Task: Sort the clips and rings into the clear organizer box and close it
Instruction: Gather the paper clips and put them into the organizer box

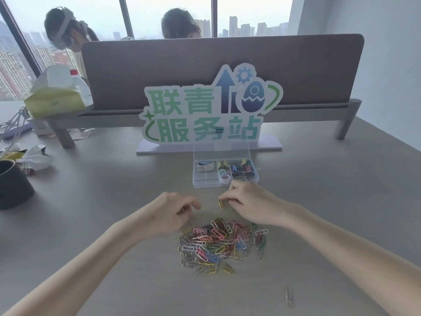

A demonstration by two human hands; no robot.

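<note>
A heap of coloured paper clips lies on the grey table in front of me. Beyond it stands the clear organizer box, its lid upright; binder clips fill its right compartments and rings sit in the middle ones. My right hand hovers just in front of the box, pinching a yellow paper clip that hangs from the fingertips. My left hand is curled over the heap's far left edge; whether it holds clips is hidden by the fingers.
A single clip lies apart at the near right. A green-lettered sign stands behind the box, before a desk divider. A dark cup, tissues and clutter sit at the left. Two people are beyond the divider.
</note>
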